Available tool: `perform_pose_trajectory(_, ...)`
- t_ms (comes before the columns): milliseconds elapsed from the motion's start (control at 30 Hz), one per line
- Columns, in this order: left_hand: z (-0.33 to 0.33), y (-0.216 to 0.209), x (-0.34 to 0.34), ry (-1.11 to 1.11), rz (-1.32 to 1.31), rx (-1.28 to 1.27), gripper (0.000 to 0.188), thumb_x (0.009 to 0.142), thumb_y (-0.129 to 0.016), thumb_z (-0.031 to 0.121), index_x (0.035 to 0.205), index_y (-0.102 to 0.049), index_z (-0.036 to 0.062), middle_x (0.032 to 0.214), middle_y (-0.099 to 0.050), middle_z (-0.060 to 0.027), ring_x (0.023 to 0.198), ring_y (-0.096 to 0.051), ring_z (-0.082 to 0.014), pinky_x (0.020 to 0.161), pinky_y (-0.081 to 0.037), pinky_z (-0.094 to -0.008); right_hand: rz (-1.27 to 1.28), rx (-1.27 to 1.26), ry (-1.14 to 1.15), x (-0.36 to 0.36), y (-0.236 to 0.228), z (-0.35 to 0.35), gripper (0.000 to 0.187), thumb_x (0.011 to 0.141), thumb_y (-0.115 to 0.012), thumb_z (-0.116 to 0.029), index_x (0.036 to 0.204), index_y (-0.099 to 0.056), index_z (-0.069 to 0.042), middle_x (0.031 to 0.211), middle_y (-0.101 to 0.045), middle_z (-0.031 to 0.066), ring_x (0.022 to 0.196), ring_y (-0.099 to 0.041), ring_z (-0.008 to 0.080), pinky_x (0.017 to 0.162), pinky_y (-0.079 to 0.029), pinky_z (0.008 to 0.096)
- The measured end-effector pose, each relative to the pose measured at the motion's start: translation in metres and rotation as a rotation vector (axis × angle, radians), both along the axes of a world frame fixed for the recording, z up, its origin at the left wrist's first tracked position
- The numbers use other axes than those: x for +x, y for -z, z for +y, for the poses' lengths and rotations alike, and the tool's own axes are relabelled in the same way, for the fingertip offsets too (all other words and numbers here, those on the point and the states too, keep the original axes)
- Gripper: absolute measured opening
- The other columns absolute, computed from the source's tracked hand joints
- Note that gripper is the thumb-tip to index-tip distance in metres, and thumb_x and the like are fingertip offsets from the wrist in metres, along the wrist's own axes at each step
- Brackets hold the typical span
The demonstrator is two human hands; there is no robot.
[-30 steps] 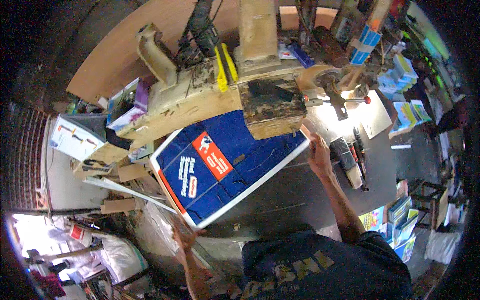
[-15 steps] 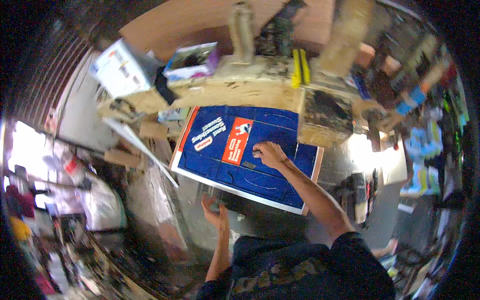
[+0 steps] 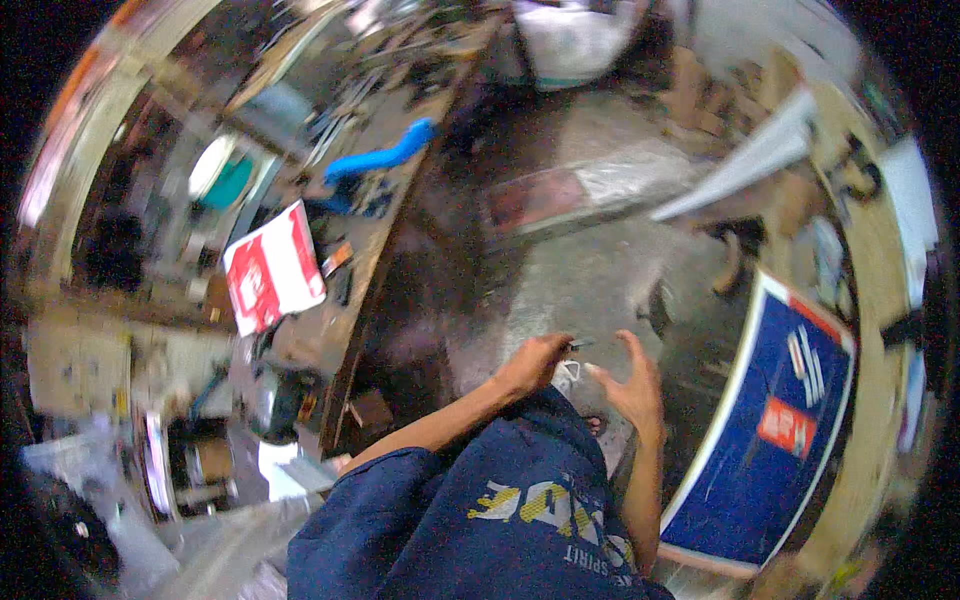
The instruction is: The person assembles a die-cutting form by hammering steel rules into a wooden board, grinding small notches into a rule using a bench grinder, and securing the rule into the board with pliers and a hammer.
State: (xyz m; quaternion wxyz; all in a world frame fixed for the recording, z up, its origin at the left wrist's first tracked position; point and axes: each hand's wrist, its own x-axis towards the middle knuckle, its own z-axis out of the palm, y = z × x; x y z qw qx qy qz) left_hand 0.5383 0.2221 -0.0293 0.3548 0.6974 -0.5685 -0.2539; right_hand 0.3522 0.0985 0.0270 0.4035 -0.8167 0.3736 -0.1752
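In front of my body, my left hand (image 3: 535, 364) is closed, with something small and greyish showing at its fingertips, too blurred to name. Just to its right, my right hand (image 3: 634, 392) is open and holds nothing, thumb and forefinger spread toward the left hand. A white cord tie (image 3: 569, 372) at my waist shows between the two hands. On the right lies a blue printed board (image 3: 745, 470) with a white border and an orange-red panel; neither hand touches it.
A long workbench (image 3: 385, 290) cluttered with tools runs along the left. On it lie a red and white sheet (image 3: 275, 268) and a bent blue piece (image 3: 385, 157). A pale strip (image 3: 745, 155) slants above the board. A white sack (image 3: 568, 45) stands far off.
My view has swung left, so the blue board now sits at the right. My right hand has left the board and opened; my left hand has gone from open to closed.
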Motion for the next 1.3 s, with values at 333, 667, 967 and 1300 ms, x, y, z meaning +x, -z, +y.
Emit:
perform_pose_trajectory(333, 0.142, 0.043, 0.299, -1.426, -0.584, 0.351, 0.027, 0.08, -0.074, 0.029, 0.087, -0.074, 0.0028, 0.088, -0.068, -0.0213, 0.091, -0.064, -0.0394, 0.08, -0.049, -0.049, 0.211, 0.502, -0.541, 0.146, 0.066, -0.059, 0.04, 0.083, -0.078, -0.025, 0.111, -0.064, 0.0, 0.103, -0.07, 0.0132, 0.093, -0.069, 0.0201, 0.083, -0.055, 0.0367)
perform_pose_trajectory(667, 0.099, 0.029, 0.417, -1.546, -0.722, 0.239, 0.04, 0.077, -0.066, 0.012, 0.114, -0.056, 0.0029, 0.106, -0.06, -0.019, 0.108, -0.054, -0.0379, 0.1, -0.033, -0.0544, 0.518, 0.407, -0.108, 0.103, 0.265, -0.185, 0.034, 0.083, -0.073, -0.031, 0.099, -0.072, -0.001, 0.08, -0.072, 0.0133, 0.075, -0.068, 0.0165, 0.069, -0.052, 0.0332)
perform_pose_trajectory(967, -0.048, 0.1, 0.238, -1.73, -0.099, 0.214, 0.027, 0.078, -0.07, 0.024, 0.094, -0.061, 0.0058, 0.073, -0.064, -0.0102, 0.065, -0.06, -0.0293, 0.066, -0.049, -0.0456, 0.704, 0.392, -0.297, 0.117, 0.377, -0.343, 0.039, 0.082, -0.066, -0.026, 0.111, -0.067, 0.0, 0.097, -0.069, 0.0252, 0.09, -0.066, 0.0353, 0.082, -0.051, 0.046)
perform_pose_trajectory(1300, -0.299, 0.118, 0.442, -1.05, 0.074, 0.323, 0.03, 0.082, -0.071, 0.026, 0.095, -0.067, -0.0004, 0.088, -0.069, -0.0224, 0.086, -0.068, -0.0389, 0.073, -0.052, -0.0451, 0.266, -0.046, -0.396, 0.542, 0.189, -0.674, 0.032, 0.093, -0.059, -0.03, 0.096, -0.067, 0.001, 0.083, -0.067, 0.0215, 0.069, -0.063, 0.0365, 0.066, -0.049, 0.0436)
